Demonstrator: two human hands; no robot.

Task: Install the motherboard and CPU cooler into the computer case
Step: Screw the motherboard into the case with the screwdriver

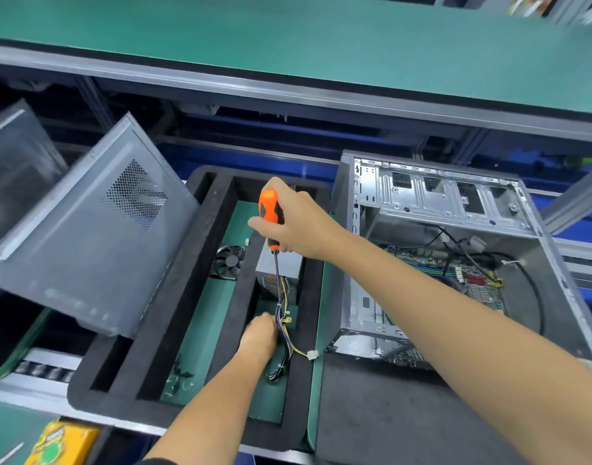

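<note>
Orange-handled screwdriver (272, 219) sits upright in my right hand (296, 226), fingers wrapped round the grip, tip down, likely ready for the board's screws. My left hand (258, 337) reaches into the foam tray (153, 330) near its front edge, beside the wire bundle (284, 317); whether its fingers hold anything I cannot tell. The cooler fan (230, 261) lies in the tray's middle slot. The motherboard (455, 280) is already inside the case (556, 280), just right of the tray.

The right hand's fingers (271, 226) are holding a screwdriver (272, 216) above the tray (200, 297); the computer case (449, 263) is sitting to their right, the side panel (86, 236) leaning to their left.
</note>
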